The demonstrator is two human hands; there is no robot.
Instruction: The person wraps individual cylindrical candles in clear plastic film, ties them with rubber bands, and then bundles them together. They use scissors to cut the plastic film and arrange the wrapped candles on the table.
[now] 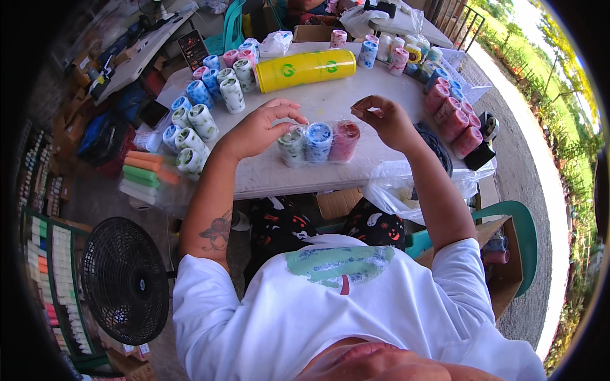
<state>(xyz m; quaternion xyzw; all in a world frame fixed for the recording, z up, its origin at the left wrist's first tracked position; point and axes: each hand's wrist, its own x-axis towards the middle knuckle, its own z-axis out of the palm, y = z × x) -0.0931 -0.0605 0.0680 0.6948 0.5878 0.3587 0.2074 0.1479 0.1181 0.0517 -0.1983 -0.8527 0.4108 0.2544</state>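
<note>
Three marbled pillar candles stand side by side near the table's front edge under clear plastic film: a green-and-white candle (291,147), a blue-and-white candle (318,142) and a red candle (344,141). My left hand (269,124) is at the upper left of the green one, fingers apart, its fingertips at the film's edge; whether they touch it is unclear. Above and to the right of the red one, my right hand (381,119) has thumb and fingertips pinched together; whether film is between them cannot be told. Behind the trio lies a yellow roll of wrap (306,70).
Green, blue and red candles (199,94) crowd the table's left side. More red candles (454,125) line the right, beside a black tape dispenser (480,155). A plastic bag (393,183) hangs over the front edge. A phone (193,49) stands at the back left; a black fan (126,281) is at lower left.
</note>
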